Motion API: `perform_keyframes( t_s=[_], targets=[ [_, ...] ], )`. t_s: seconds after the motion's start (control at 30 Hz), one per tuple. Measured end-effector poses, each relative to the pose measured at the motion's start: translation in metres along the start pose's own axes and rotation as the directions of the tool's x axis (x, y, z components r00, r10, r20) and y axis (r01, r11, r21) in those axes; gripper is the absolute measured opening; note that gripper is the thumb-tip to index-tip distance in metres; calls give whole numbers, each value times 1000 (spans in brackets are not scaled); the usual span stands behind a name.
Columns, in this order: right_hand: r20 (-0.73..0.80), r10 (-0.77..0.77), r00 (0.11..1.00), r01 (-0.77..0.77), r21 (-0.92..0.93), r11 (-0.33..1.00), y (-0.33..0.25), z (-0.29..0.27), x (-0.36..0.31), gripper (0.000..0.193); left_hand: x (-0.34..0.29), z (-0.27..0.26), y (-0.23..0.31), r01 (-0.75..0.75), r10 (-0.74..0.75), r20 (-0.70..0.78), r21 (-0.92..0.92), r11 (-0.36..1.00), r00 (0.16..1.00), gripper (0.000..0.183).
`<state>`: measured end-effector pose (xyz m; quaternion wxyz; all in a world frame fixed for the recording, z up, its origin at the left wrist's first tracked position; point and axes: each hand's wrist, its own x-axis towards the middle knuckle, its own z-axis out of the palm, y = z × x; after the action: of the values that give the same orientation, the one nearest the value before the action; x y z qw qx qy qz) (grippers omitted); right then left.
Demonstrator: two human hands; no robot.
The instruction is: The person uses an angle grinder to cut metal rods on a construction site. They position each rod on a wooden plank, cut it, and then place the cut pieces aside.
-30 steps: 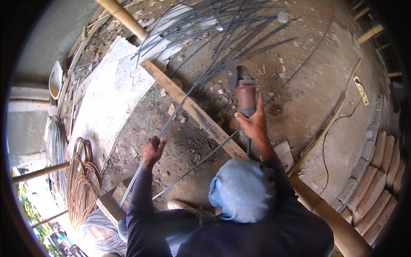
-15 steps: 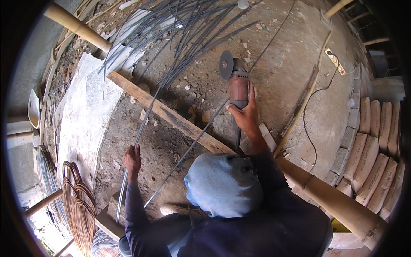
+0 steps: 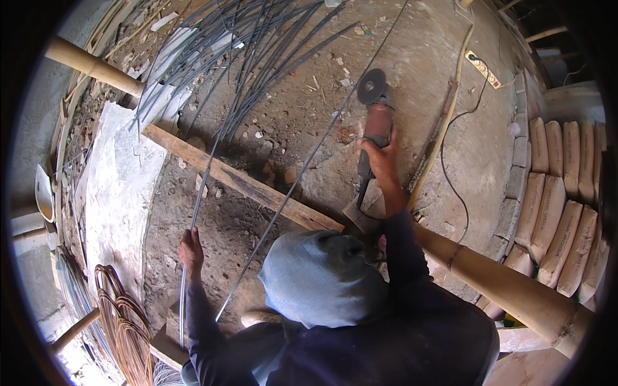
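My left hand [image 3: 191, 252] is closed around thin steel rods [image 3: 201, 193], which run from beside my left arm across a wooden plank [image 3: 248, 183] toward a spread pile of rods [image 3: 248, 71]. In my right hand [image 3: 385, 164] is a reddish angle grinder [image 3: 379, 121], gripped by its dark rear end, its round disc [image 3: 371, 87] facing up. Whether the disc spins I cannot tell. A separate long rod [image 3: 293, 186] slants over the plank between my hands and passes close to the disc.
Bamboo poles [image 3: 508, 293] cross at the right and upper left. A power strip [image 3: 483, 69] with a black cord lies at upper right. Stacked brown sacks [image 3: 547, 251] stand right of a block edging. Coiled brown wire [image 3: 119, 321] and a pale sheet [image 3: 119, 180] are at left.
The grinder in my right hand has moved right and turned, its disc now showing more face-on near the long rod. My left hand still grips the rods. The whole view has shifted.
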<state>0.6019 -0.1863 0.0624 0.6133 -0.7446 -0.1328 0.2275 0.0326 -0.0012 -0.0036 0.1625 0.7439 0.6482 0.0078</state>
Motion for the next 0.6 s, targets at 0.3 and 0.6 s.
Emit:
perform_keyframes(
  t_s=[0.3, 0.6],
  targets=[
    [-222, 177, 959, -115, 266, 957, 30, -32, 73, 58, -1, 0, -1, -71, 69, -43, -33, 997, 997, 54],
    [-7, 254, 967, -229, 409, 883, 76, -72, 131, 31, -2, -4, 0, -53, 53, 0, -47, 997, 999, 51]
  ],
)
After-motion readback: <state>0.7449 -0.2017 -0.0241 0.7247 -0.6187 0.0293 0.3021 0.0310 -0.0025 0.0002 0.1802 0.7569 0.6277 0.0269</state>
